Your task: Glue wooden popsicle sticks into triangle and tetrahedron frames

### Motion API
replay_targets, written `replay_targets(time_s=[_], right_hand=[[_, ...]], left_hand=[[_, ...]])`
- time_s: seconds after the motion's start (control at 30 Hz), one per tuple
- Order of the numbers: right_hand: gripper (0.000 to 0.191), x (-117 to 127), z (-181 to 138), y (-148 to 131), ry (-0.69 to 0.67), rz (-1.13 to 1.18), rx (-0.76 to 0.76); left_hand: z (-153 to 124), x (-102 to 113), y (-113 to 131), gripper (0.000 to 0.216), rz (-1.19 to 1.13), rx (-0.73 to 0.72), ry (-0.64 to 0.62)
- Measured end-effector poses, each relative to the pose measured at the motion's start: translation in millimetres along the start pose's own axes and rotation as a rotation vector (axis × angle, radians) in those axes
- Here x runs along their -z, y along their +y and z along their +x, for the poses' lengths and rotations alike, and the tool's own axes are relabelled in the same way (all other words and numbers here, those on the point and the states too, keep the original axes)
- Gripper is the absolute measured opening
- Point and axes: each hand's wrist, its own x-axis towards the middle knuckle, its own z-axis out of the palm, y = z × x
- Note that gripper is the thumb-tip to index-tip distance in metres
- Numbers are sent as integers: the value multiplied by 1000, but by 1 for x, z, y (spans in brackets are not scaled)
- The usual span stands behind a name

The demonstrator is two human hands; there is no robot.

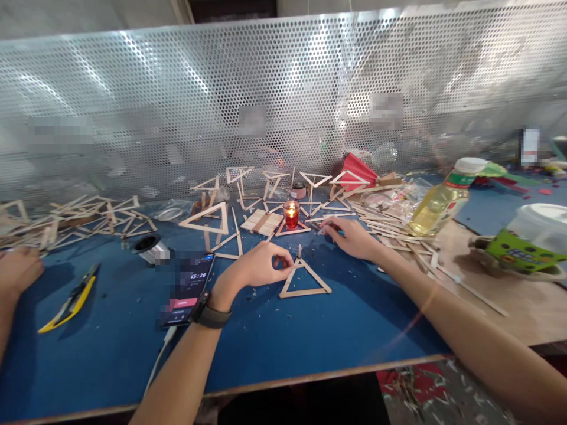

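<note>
My left hand (257, 265) rests on the blue table mat (274, 336), its fingers pinched on the top corner of a wooden stick triangle (305, 279) that lies flat in front of me. My right hand (349, 236) reaches further back, fingers curled round a thin dark tool with a blue end (328, 229), close to a lit red candle (291, 214). A watch sits on my left wrist.
A phone (188, 288) lies left of my left wrist, a yellow cutter (68, 301) further left. Finished stick triangles (208, 218) and loose sticks (398, 227) crowd the back. An oil bottle (438, 203) and tub (529, 236) stand right. Another person's hand (18, 268) rests far left.
</note>
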Motion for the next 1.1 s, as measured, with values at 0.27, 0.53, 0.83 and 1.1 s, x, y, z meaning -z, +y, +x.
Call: replay_targets(time_s=[0.27, 0.53, 0.83, 1.1], right_hand=[[21, -4, 0, 0, -15, -46, -14], [22, -1, -1, -3, -31, -30, -71], [39, -1, 5, -10, 67, 779, -347], [34, 14, 30, -43, 147, 820, -371]], left_hand=[[0, 0, -1, 16, 10, -7, 10], [0, -1, -2, 19, 10, -15, 8], [1, -2, -5, 18, 15, 8, -2], [0, -2, -4, 19, 15, -1, -12]])
